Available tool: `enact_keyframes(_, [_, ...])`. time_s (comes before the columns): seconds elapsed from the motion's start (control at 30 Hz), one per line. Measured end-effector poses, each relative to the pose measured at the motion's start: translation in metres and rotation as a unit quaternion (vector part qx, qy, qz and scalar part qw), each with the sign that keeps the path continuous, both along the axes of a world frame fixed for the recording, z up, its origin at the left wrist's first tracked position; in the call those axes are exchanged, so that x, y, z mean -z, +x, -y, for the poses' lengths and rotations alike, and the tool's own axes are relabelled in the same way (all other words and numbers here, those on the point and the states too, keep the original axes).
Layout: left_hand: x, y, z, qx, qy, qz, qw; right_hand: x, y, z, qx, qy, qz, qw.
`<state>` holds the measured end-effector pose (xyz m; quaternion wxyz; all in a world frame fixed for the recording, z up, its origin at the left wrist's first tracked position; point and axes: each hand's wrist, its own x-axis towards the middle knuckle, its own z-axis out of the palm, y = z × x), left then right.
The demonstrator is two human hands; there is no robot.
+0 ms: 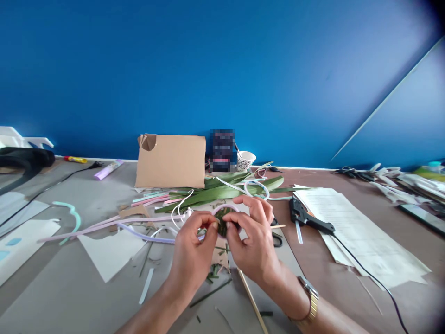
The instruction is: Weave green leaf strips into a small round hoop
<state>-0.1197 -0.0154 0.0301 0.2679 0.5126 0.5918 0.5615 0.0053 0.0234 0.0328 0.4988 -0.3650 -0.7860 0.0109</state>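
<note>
Between my two hands is a small dark green piece of leaf strips [221, 216], edged by a pale pink loop [227, 207]; its exact make is partly covered by fingers. My left hand [194, 243] pinches its left side between thumb and fingertips. On the other side, the thumb and index finger of my right hand [255, 239] grip it, the other fingers curled above. Beneath them lie a scrap of cardboard [219, 255] and short green leaf clippings [213, 273]. Black scissor handles [277, 239] show partly behind my right hand.
Long green leaves [222, 192], pastel pipe-like strips [93, 228] and paper scraps [107, 255] spread across the table. A cardboard box [170, 161] and patterned paper cup [246, 160] stand by the blue wall. Right lie a corded black glue gun [309, 219] and papers [361, 232].
</note>
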Motion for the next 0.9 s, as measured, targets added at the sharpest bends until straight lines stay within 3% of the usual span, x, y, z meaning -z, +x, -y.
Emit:
enact_keyframes(0.3, [0.0026,-0.0014,-0.0009,-0.007,-0.009,0.015,1.0,-0.0008,-0.0002,0.0024,-0.03,-0.004,0.01,0.999])
enact_keyframes(0.67, [-0.0001,0.0001,-0.0022,-0.021,0.007,0.027,0.999,-0.0042,0.002,0.0017,-0.073,-0.06,-0.003,0.996])
enact_keyframes(0.9, [-0.0038,0.0012,0.0005,-0.017,-0.002,-0.007,1.0,-0.0049,-0.0002,0.0024,-0.062,-0.056,0.005,0.996])
